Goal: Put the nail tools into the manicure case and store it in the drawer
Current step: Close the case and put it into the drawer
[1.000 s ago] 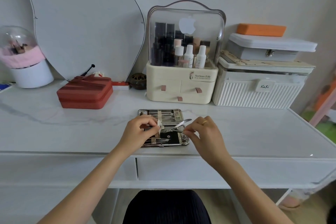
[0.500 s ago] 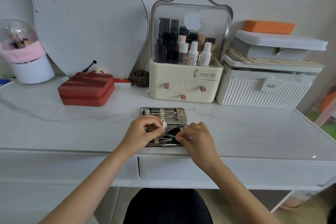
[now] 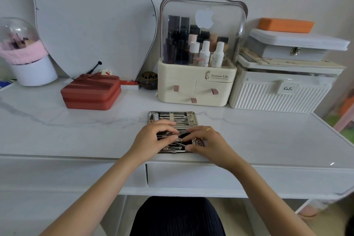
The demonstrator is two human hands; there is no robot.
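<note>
Over open manicure case [image 3: 172,119], left hand [image 3: 153,138] and right hand [image 3: 208,142] pinching nail tool [image 3: 181,134], lying left-right

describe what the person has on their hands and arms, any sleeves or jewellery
Both forearms are bare, with no sleeves, watch or bracelet in view. The right hand wears a thin gold ring on one finger. The left hand shows no ring or glove.
</note>
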